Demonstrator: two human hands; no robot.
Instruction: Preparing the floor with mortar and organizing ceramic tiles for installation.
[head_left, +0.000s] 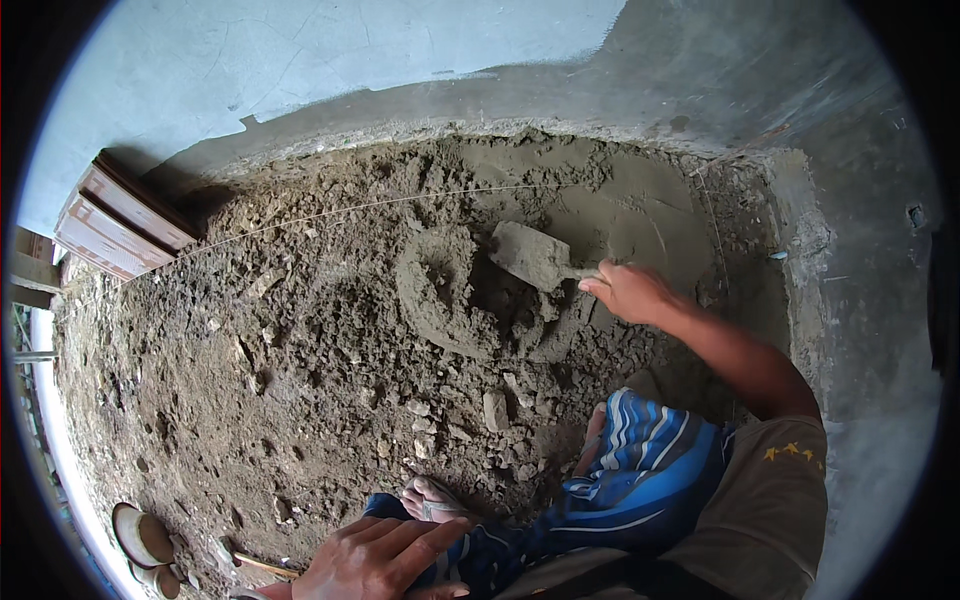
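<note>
My right hand (632, 293) is closed round the handle of a trowel (532, 254), whose blade is smeared with grey mortar. The blade lies over a hollow in a heap of wet mortar (437, 290). Beyond it and to the right, a smoothed patch of mortar (655, 215) spreads over the rubble. My left hand (375, 562) rests on my blue patterned knee at the bottom, its fingers stretched out and nothing seen in them. A thin stick (266, 565) lies beside that hand, its near end hidden.
A taut string (330, 212) crosses the rough ground. Several brown tiles (125, 215) lean by the partly plastered wall (330, 50) at the left. Loose stones (495, 411) lie between my feet and the mortar. Round pans (143, 535) sit at lower left. Another wall (870, 300) bounds the right.
</note>
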